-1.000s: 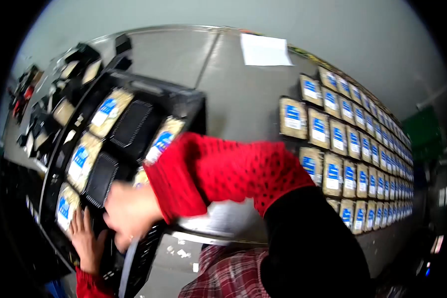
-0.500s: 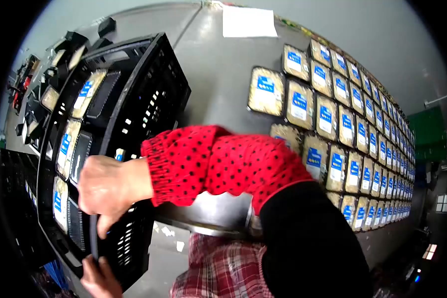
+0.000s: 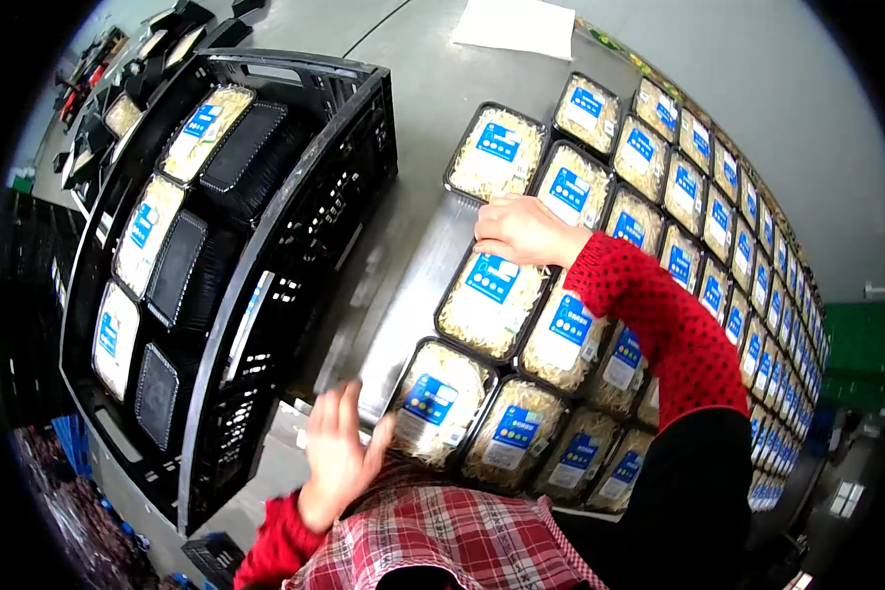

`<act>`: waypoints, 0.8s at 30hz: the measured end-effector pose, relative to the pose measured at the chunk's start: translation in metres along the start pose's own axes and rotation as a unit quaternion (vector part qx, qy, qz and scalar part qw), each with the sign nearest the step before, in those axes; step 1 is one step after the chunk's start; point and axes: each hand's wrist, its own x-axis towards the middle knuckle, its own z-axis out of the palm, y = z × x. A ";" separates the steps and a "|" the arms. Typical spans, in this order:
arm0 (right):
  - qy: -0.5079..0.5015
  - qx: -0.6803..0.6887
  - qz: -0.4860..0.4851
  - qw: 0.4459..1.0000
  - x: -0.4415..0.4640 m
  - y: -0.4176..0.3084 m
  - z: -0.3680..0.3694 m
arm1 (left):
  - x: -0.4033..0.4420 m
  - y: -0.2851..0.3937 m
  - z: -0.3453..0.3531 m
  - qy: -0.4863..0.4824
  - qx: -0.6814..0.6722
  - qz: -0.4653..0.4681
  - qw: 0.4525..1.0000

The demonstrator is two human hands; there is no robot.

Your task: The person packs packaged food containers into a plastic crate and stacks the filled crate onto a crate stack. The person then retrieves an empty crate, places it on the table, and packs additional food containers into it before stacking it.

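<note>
My right hand (image 3: 521, 231) curls its fingers over the upper edge of a black food tray (image 3: 492, 295) with pale shredded contents, clear film and a blue label. Its fingertips are partly hidden. A similar tray (image 3: 497, 152) lies just above, and another label-up tray (image 3: 441, 403) sits at the front corner of the rows. My left hand (image 3: 339, 447) hovers, fingers spread and slightly blurred, left of that corner tray and holding nothing. Further left stands a black slatted crate (image 3: 300, 211), with labelled trays along its far side and dark tray bottoms (image 3: 251, 147) beside them.
Rows of the same trays (image 3: 683, 187) cover the metal table (image 3: 403, 246) to the right. A white sheet (image 3: 514, 27) lies at the back. Loose black trays (image 3: 147, 79) are heaped behind the crate. A green bin (image 3: 855, 344) stands far right.
Both hands have left the crate. My right hand has swung right onto the trays, while my left hand has moved right to the table's front edge. The view has shifted too.
</note>
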 end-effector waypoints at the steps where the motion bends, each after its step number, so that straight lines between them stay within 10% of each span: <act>1: -0.051 -0.038 0.000 0.998 -0.001 0.004 -0.003 | 0.003 -0.012 0.033 -0.021 0.020 -0.032 0.999; 14: 0.006 -0.060 -0.023 0.998 -0.007 0.031 -0.014 | 0.103 0.001 0.123 0.025 -0.019 -0.280 0.960; 18: 0.019 -0.075 0.021 0.997 -0.027 0.049 -0.019 | 0.148 -0.022 0.120 0.094 -0.028 -0.076 0.992; 24: 0.123 -0.099 0.171 0.973 0.001 0.076 -0.008 | 0.102 0.000 0.137 0.072 -0.177 -0.152 0.970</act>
